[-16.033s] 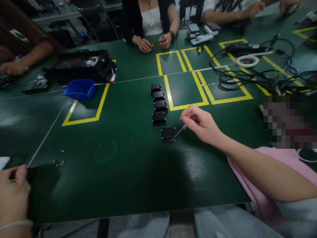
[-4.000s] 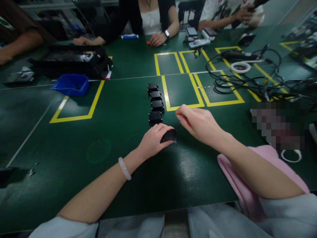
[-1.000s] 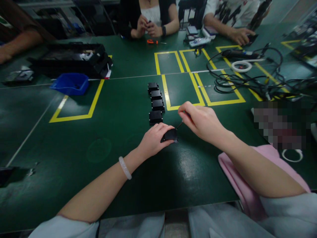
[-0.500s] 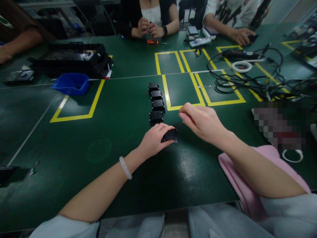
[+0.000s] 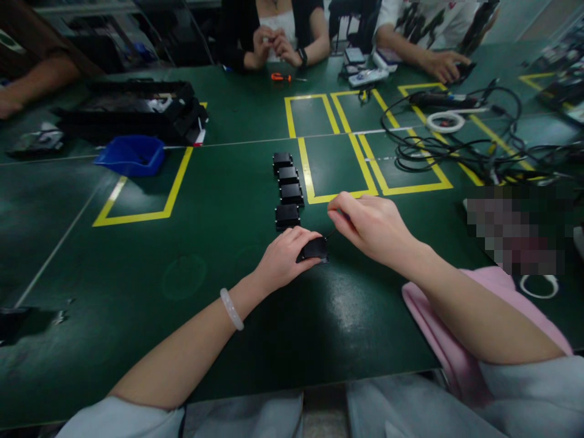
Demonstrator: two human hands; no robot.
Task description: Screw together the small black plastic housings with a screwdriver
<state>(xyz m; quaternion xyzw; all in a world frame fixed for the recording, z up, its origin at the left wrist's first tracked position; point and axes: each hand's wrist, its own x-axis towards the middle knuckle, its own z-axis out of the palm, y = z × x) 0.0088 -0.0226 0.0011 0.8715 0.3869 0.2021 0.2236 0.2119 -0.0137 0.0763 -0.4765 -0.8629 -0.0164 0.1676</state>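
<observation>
My left hand [image 5: 288, 257] pinches a small black box-like part [image 5: 316, 247] against the green table, thumb on the near side and fingers over the far side. My right hand [image 5: 371, 220] is closed around a thin dark tool [image 5: 331, 233], like a slim hex key or screwdriver; its handle end is hidden in my fingers. The tool's tip meets the right upper corner of the held part. Just beyond my left hand, several similar black parts [image 5: 288, 193] stand in a row running away from me.
A blue bin [image 5: 132, 155] and stacked black trays [image 5: 137, 112] are at left. Coiled black cables [image 5: 429, 149] and a white ring [image 5: 446, 122] lie at right, near a pink cloth [image 5: 493, 316]. Across the table, an orange screwdriver [image 5: 281, 77] lies before another person's hands [image 5: 276, 45].
My right hand has shifted slightly left and turned a little with the tool. My left hand and the held part stay put. The person opposite has moved their fingers.
</observation>
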